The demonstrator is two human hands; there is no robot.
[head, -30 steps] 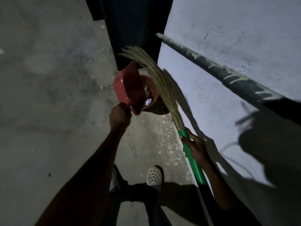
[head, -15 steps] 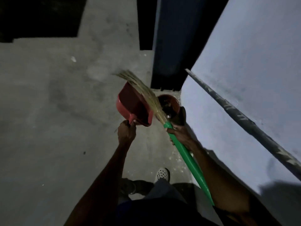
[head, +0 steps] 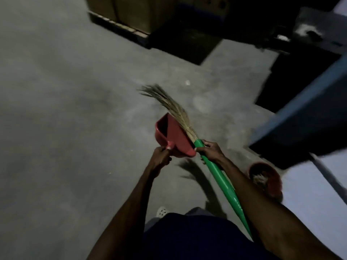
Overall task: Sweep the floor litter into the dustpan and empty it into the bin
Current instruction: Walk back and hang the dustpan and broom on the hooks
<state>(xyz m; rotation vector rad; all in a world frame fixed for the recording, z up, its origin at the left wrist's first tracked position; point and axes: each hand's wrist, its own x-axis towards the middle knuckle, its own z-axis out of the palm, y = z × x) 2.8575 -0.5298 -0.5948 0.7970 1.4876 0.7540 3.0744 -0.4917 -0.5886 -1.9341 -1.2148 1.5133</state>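
Our left hand (head: 159, 156) grips the red plastic dustpan (head: 173, 136), our right hand (head: 209, 150) the green-handled straw broom (head: 221, 177); emptying looks finished (round red bin (head: 267, 180) behind-right), so next we seek remaining litter.

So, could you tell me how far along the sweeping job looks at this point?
Done, apparently: litter sits in the bin and the dustpan looks empty. In hand: the left hand holds the dustpan, the right hand the broom, both off the floor. Left: a pale scrap on the floor ahead.
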